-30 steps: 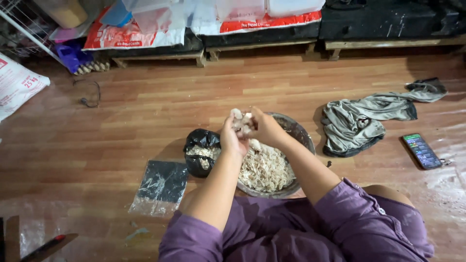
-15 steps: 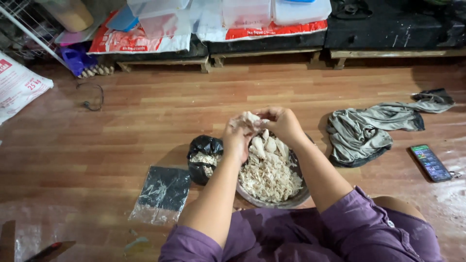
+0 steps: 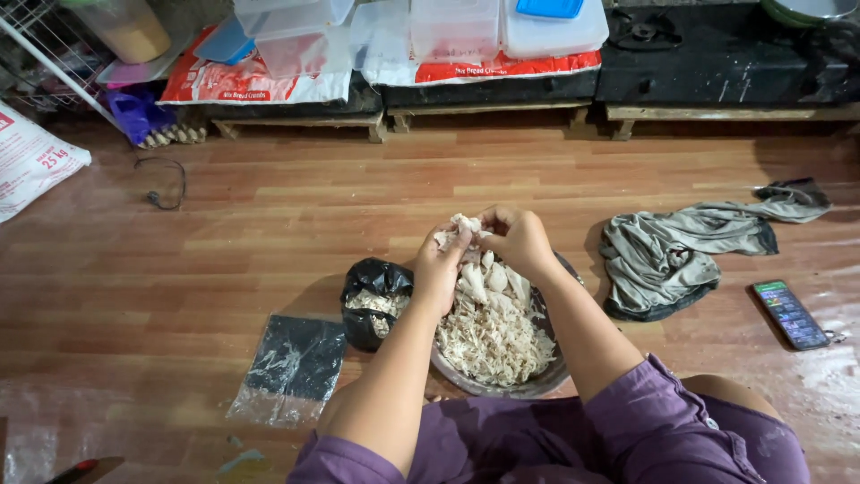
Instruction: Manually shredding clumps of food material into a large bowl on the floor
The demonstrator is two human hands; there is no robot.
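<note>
At frame centre, the left hand (image 3: 441, 267) and right hand (image 3: 517, 240) pinch one pale cooked chicken chunk (image 3: 463, 226) together and should pull it into thin strands directly over the round metal bowl of shredded meat (image 3: 537, 387).

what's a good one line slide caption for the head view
Both hands, left hand and right hand, pull apart a pale meat piece over a bowl of shreds on a wooden floor.
</note>
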